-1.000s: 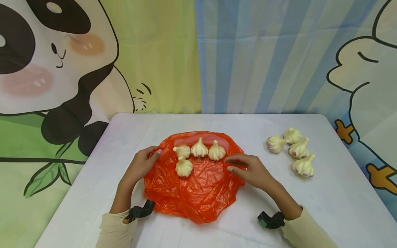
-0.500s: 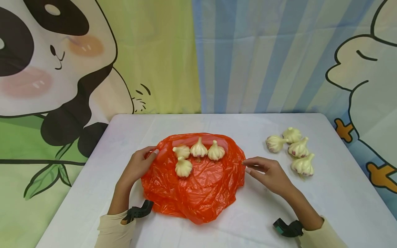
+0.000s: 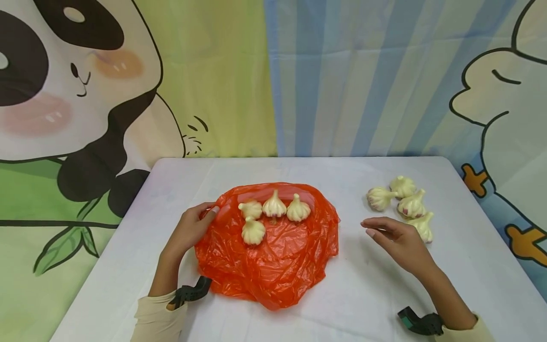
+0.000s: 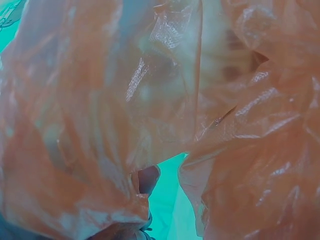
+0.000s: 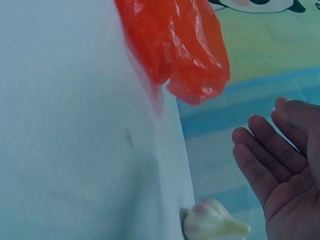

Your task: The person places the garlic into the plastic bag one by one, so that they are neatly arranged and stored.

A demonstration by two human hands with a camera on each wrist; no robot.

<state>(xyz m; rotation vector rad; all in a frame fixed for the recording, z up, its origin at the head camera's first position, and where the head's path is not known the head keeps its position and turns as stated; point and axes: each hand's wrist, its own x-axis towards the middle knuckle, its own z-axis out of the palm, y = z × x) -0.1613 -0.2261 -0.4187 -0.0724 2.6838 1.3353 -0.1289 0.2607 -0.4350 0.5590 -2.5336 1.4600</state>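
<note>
Head view: the right hand (image 3: 400, 243), fingers relaxed and empty, has left the red bag (image 3: 290, 259), which only the left hand (image 3: 192, 229) now pinches.

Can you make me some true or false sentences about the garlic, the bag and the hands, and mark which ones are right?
1. The left hand holds the edge of the plastic bag. True.
2. The bag is blue. False: it is red.
3. Four garlic bulbs lie to the right of the bag on the white table. True.
4. The right hand holds a bulb. False: it holds nothing.
5. The right hand touches the bag. False: they are apart.
</note>
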